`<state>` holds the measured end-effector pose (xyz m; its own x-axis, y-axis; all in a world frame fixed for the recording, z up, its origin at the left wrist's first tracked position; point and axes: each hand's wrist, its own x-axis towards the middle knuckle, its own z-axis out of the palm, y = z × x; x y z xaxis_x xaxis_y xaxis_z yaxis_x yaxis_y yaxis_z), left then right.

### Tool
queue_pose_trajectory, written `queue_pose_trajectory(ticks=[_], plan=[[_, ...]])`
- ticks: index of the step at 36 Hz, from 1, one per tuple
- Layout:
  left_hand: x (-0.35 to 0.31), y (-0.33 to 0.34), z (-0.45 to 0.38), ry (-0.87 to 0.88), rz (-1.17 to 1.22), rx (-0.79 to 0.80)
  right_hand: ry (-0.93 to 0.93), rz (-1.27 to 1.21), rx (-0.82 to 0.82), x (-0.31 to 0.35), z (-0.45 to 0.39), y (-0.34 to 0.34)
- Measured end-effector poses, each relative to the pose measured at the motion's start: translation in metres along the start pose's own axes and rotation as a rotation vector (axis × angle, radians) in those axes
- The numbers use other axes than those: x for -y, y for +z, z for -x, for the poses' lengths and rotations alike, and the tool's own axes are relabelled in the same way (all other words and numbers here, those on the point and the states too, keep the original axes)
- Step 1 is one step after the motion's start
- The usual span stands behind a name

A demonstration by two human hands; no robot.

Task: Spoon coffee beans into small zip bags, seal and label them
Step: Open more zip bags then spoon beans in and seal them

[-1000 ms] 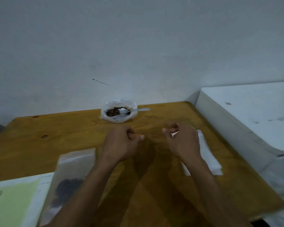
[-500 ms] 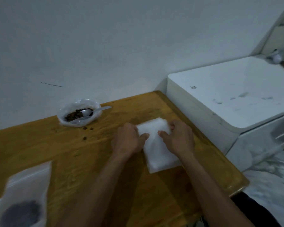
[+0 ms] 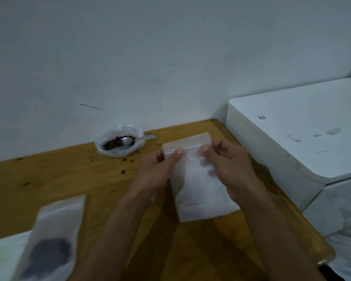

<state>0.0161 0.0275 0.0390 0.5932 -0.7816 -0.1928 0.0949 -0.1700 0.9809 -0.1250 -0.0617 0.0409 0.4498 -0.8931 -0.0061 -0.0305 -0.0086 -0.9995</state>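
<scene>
no text, label, brand or number can be read anywhere. the empty zip bag (image 3: pixel 195 179) and the filled bag (image 3: pixel 51 244) bear no legible print, and the white unit (image 3: pixel 304 134) shows only faint smudges.

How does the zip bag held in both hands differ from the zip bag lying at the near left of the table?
The held zip bag looks empty, while the near-left zip bag holds a dark clump of coffee beans in its lower part. The held one is pinched near its top strip by the left hand and right hand; the near-left one lies untouched on the table. Both are small, translucent and similar in shape.
</scene>
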Motion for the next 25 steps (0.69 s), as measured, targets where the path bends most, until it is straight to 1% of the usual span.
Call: queue_pose_trajectory(ticks=[1, 2, 7, 12, 16, 22, 25], plan=[[-0.003, -0.006, 0.003, 0.012, 0.073, 0.011, 0.006, -0.04, 0.036, 0.001, 0.001, 0.007], [-0.004, -0.014, 0.006, 0.034, 0.098, 0.0, 0.01, -0.073, 0.067, 0.003, 0.002, 0.014], [-0.011, -0.062, 0.02, 0.187, -0.051, -0.077, 0.022, -0.174, 0.193, 0.009, 0.007, 0.054], [-0.019, -0.109, 0.031, 0.257, -0.215, -0.073, -0.068, -0.1, 0.248, 0.022, 0.006, 0.091], [-0.024, -0.138, 0.035, 0.28, -0.319, -0.131, -0.109, 0.013, 0.322, 0.037, 0.011, 0.118], [-0.029, -0.177, 0.037, 0.355, -0.267, -0.22, 0.058, -0.058, 0.529, 0.051, 0.017, 0.154], [-0.032, -0.192, 0.039, 0.403, -0.258, -0.247, 0.112, -0.071, 0.611, 0.054, 0.019, 0.169]])
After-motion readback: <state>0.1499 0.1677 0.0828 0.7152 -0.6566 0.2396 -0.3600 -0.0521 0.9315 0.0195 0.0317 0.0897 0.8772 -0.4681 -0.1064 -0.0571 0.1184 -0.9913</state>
